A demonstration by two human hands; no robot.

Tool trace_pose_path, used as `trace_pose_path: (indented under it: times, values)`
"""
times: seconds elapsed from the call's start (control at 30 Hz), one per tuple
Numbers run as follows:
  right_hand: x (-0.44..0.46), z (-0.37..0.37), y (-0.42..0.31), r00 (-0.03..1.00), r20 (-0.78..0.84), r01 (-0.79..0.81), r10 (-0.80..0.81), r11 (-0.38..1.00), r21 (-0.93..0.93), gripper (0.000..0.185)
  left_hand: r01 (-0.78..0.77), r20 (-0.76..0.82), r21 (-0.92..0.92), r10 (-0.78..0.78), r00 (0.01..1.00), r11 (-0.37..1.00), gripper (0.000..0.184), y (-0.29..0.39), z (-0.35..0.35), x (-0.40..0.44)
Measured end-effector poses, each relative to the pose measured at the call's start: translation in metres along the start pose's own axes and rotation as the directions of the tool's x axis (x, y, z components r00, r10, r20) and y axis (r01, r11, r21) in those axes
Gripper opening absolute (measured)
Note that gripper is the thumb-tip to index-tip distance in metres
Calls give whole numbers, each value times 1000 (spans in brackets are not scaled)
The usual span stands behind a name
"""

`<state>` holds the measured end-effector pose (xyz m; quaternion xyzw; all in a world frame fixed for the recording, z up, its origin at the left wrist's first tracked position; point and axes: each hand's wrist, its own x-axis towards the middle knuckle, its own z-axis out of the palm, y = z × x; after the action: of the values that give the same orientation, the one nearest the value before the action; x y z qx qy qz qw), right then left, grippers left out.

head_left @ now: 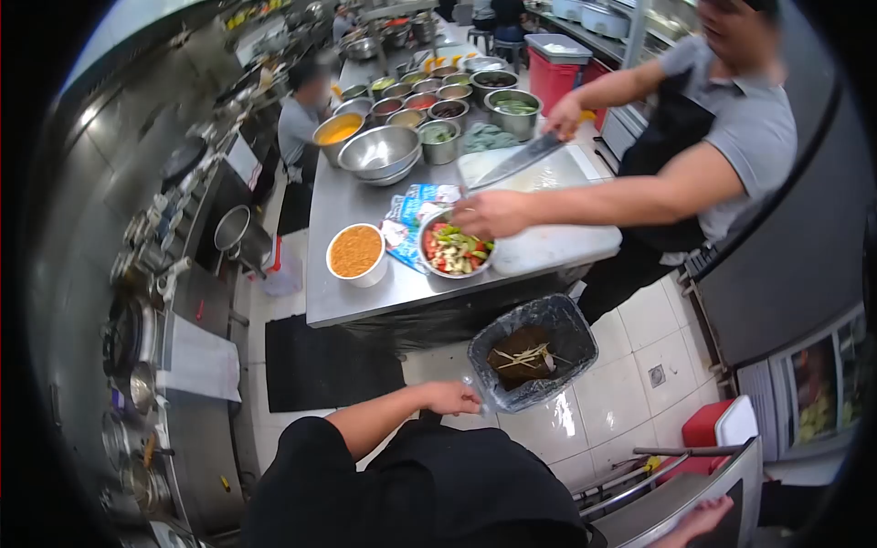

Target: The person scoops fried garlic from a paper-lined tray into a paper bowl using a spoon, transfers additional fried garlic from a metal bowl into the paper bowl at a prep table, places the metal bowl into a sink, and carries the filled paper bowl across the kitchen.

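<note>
My left hand (451, 398) is closed on a clear plastic piece (475, 393), just left of the lined trash bin (585, 340). Brown waste and thin pale sticks lie inside the bin. At the lower right, my right hand (705, 517) is by the metal door (671, 511); its fingers are too small to make out. On the steel table (343, 309), a bowl of chopped vegetables (457, 251) stands beside a white tub of orange-brown crumbs (356, 252) and blue-and-white packets (402, 239).
Across the table, a co-worker (749, 137) holds a large knife (516, 163) over the white cutting boards (557, 247), one hand at the vegetable bowl. Steel bowls (379, 153) and several food pots stand behind. A black mat (320, 365) lies on the floor.
</note>
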<state>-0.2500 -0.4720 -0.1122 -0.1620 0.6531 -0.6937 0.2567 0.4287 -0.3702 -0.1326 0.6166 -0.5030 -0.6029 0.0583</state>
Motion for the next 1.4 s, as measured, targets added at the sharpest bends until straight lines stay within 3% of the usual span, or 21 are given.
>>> trace_pose_path:
  times: [0.03,0.07,0.1,0.13,0.17,0.23,0.3,0.37,0.43,0.47,0.53,0.67,0.77,0.83,0.87,0.9,0.97,1.13,1.2,1.3,1.4]
  values:
    - [-72,61,-4,999,29,-30,33,994,-109,14,-117,4,-18,117,993,993,45,6,-20,-14]
    - [-106,96,11,939,307,-152,154,988,-30,19,-235,-45,-25,233,971,972,42,16,-45,-41]
    - [-153,129,37,889,418,-98,186,970,-224,20,-348,-97,-25,344,934,937,39,24,-72,-70]
    - [-210,160,50,796,517,-179,314,938,-296,19,-430,-253,-52,404,879,902,36,23,-98,-98]
    - [-245,177,82,639,694,-73,331,925,-374,19,-506,-407,-64,440,800,860,33,12,-123,-122]
    - [-347,230,91,338,797,67,501,832,-551,18,-553,-689,-289,231,687,782,30,-26,-170,-156]
    - [-430,273,98,38,833,172,552,818,-550,23,-534,-906,-153,98,411,832,32,-65,-227,-171]
    - [-501,309,95,-169,791,208,588,806,-555,34,-494,-944,-198,-29,328,847,41,-119,-280,-152]
    - [-551,337,95,-315,732,204,605,796,-570,57,-577,-905,-372,-146,400,727,46,-140,-297,-130]
    - [-573,348,94,-338,728,200,597,801,-564,65,-608,-876,-451,-193,442,654,49,-148,-306,-121]
    - [-603,362,92,-384,710,199,590,804,-560,81,-577,-827,-443,-64,558,687,51,-167,-306,-107]
    - [-624,373,103,-371,676,213,636,767,-605,98,-484,-765,-402,5,644,777,44,-163,-282,-111]
    - [-627,374,110,-360,710,130,605,786,-604,94,-414,-725,-424,-27,689,805,37,-159,-242,-104]
    - [-619,367,136,-410,775,81,481,866,-494,80,-414,-774,-320,17,633,852,38,-151,-220,-108]
    - [-615,360,149,-366,863,65,349,934,-350,77,-413,-776,-298,33,630,861,37,-160,-211,-100]
    - [-612,354,139,-343,843,-71,415,883,-463,77,-490,-730,-481,-22,683,727,36,-148,-204,-99]
    - [-591,348,123,-342,815,-128,468,836,-534,79,-517,-742,-446,20,670,731,34,-137,-189,-93]
    - [-505,298,110,-228,822,-423,522,707,-566,67,-377,-397,-693,112,911,614,47,-70,-146,-73]
    - [-457,278,100,-181,849,-391,496,756,-525,64,-265,-174,-772,209,962,578,56,-41,-127,-45]
    - [-372,238,79,-52,864,-300,501,817,-492,59,-193,37,-818,384,923,542,62,9,-81,10]
    - [-292,189,48,88,881,-273,465,862,-427,59,-151,139,-809,434,890,568,63,80,-23,57]
